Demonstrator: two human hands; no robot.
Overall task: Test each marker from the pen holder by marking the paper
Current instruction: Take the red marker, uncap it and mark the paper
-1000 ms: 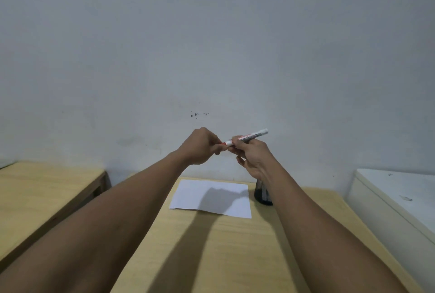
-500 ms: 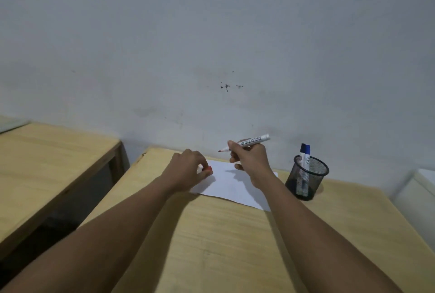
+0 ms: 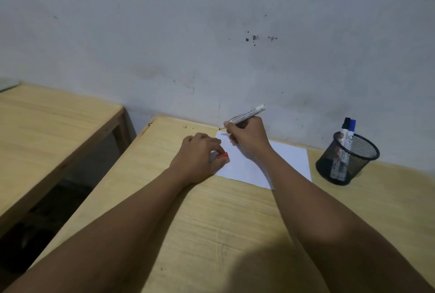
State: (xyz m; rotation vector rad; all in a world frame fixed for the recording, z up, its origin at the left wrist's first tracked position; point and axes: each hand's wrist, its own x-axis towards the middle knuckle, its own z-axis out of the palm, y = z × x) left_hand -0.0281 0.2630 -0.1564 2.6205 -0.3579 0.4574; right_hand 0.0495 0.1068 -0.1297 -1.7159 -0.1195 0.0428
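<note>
Item: marker test, red marker in hand.

Right hand (image 3: 249, 138): fingers wrapped in a writing grip around the white marker (image 3: 247, 114), low on its barrel. The barrel slants up and away toward the wall, so the red tip points down at the far left corner of the paper (image 3: 289, 163). Whether the tip touches the sheet cannot be told; it sits at or just past the corner edge. The low grip suits steering the tip for a short stroke.

Left hand (image 3: 200, 156): resting on the bench (image 3: 211, 217) at the paper's left edge, fingers curled and pinching the red cap (image 3: 222, 155). Judged purpose: the cap is kept ready for closing the marker again, while the hand's weight steadies the sheet against sliding.

Paper: white, flat on the bench, between the two forearms and the pen holder; partly covered by the right wrist. No marks visible on the exposed part.

Pen holder (image 3: 348, 158): black mesh cup, upright, to the right of the paper and near the wall, apart from the sheet. Holds at least two upright markers, a black-capped one (image 3: 345, 128) and a blue-capped one (image 3: 352, 125), leaning side by side. Judged: these remain to be tested; the holder is within easy reach of the right hand.

Second bench (image 3: 47, 123): to the left, separated by a gap, not in use.
</note>
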